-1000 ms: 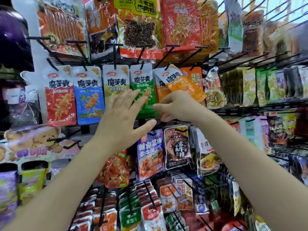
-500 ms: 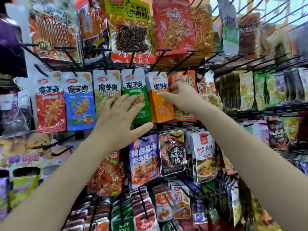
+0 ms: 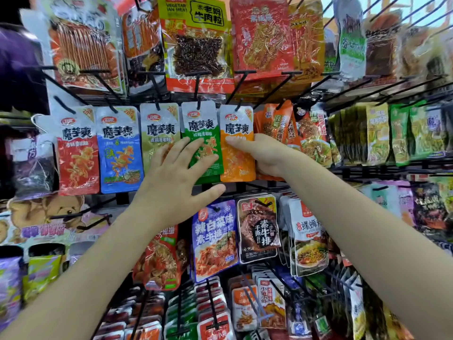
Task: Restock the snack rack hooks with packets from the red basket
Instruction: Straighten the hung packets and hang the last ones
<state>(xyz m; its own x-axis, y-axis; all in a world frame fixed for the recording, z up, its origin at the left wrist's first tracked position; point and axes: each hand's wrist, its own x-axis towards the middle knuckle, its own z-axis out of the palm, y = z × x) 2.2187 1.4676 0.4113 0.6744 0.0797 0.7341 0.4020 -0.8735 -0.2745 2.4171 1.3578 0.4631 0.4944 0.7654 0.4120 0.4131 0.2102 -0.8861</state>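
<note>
While the left hand lies flat on the green packet, the right hand grips the orange packet.

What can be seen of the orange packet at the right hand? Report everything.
The orange packet is a flat, glossy foil pouch: silver top with a red oval logo and bold black characters, orange lower half picturing food. It hangs upright from a black hook through its top hole, last in a row of matching packets, right of the green packet. The right hand grips its right edge, thumb across the front. Orange packets hang close behind.
</note>
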